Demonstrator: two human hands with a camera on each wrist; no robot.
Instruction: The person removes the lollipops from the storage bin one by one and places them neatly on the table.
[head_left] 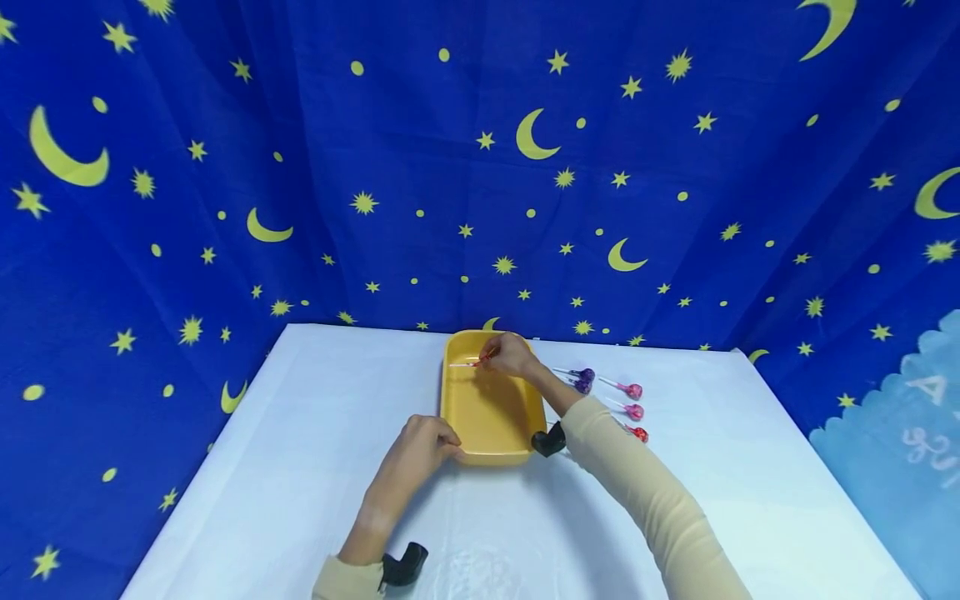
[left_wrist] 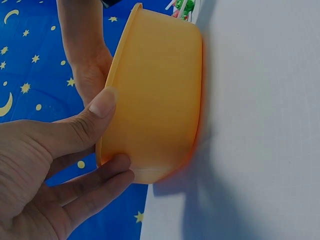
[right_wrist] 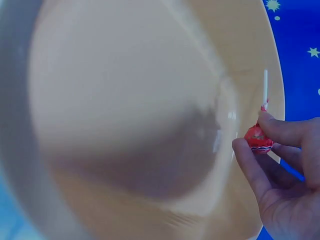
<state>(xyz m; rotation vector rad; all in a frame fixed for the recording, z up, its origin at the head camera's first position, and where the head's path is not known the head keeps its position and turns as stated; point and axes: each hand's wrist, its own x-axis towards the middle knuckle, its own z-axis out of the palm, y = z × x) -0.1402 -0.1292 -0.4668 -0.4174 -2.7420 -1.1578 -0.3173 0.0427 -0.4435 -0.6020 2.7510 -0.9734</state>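
A yellow plastic basin (head_left: pixel 491 421) stands on the white table. My left hand (head_left: pixel 423 443) holds its near left corner; in the left wrist view the thumb (left_wrist: pixel 102 104) lies at the rim and the fingertips touch the outer wall (left_wrist: pixel 155 95). Over the basin's far end, my right hand (head_left: pixel 510 356) pinches a red-wrapped lollipop (right_wrist: pixel 257 138) between thumb and fingers. Its white stick (right_wrist: pixel 265 87) points away from the hand, to the left in the head view. The basin floor seen in the head view is bare, with the right hand's shadow on it.
Right of the basin lie purple lollipops (head_left: pixel 585 379), pink lollipops (head_left: pixel 634 391) and a red lollipop (head_left: pixel 638 434), partly behind the right sleeve. A green-wrapped lollipop (left_wrist: pixel 185 7) shows beyond the basin in the left wrist view. A blue star-patterned curtain (head_left: pixel 420 167) borders the table.
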